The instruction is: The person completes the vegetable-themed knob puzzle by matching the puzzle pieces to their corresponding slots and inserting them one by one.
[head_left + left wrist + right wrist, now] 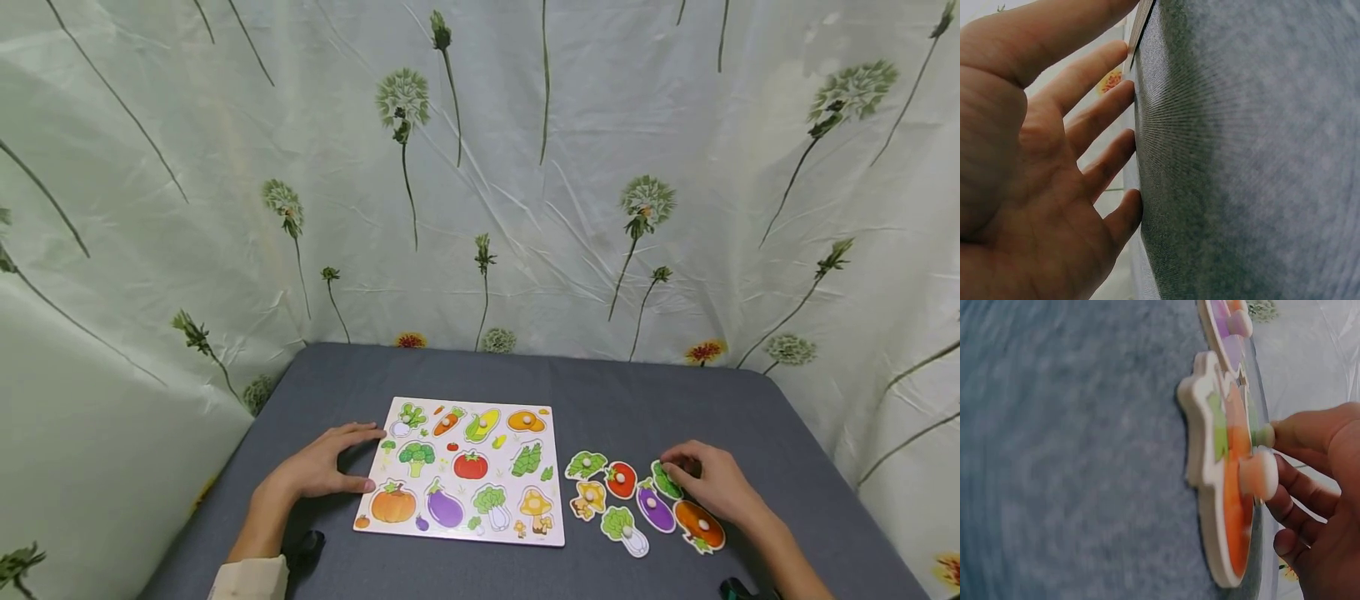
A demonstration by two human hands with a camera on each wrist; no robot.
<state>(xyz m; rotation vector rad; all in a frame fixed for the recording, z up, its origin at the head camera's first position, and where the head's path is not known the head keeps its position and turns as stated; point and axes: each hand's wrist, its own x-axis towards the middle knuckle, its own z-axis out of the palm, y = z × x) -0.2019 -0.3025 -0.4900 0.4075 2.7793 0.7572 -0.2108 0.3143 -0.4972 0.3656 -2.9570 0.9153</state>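
A white vegetable puzzle board (pixel 501 467) lies on the dark grey cloth, its printed vegetables facing up. My left hand (pixel 326 462) rests at the board's left edge, thumb and fingers spread apart. In the left wrist view its fingers are nearly straight, and the board's edge (pixel 1141 28) shows at the top. On the right, my right hand (pixel 712 481) pinches the knob of a green vegetable puzzle piece (pixel 664 483). The right wrist view shows fingertips at that green knob (pixel 1264 435), behind the orange pumpkin piece (pixel 1235 512).
Beside the board lie loose knobbed pieces: a tomato (pixel 620 481), an eggplant (pixel 656 507), a bok choy (pixel 624 529), a mushroom (pixel 588 498) and another green piece (pixel 586 465). A dandelion-patterned curtain (pixel 525 208) hangs behind the table (pixel 450 575).
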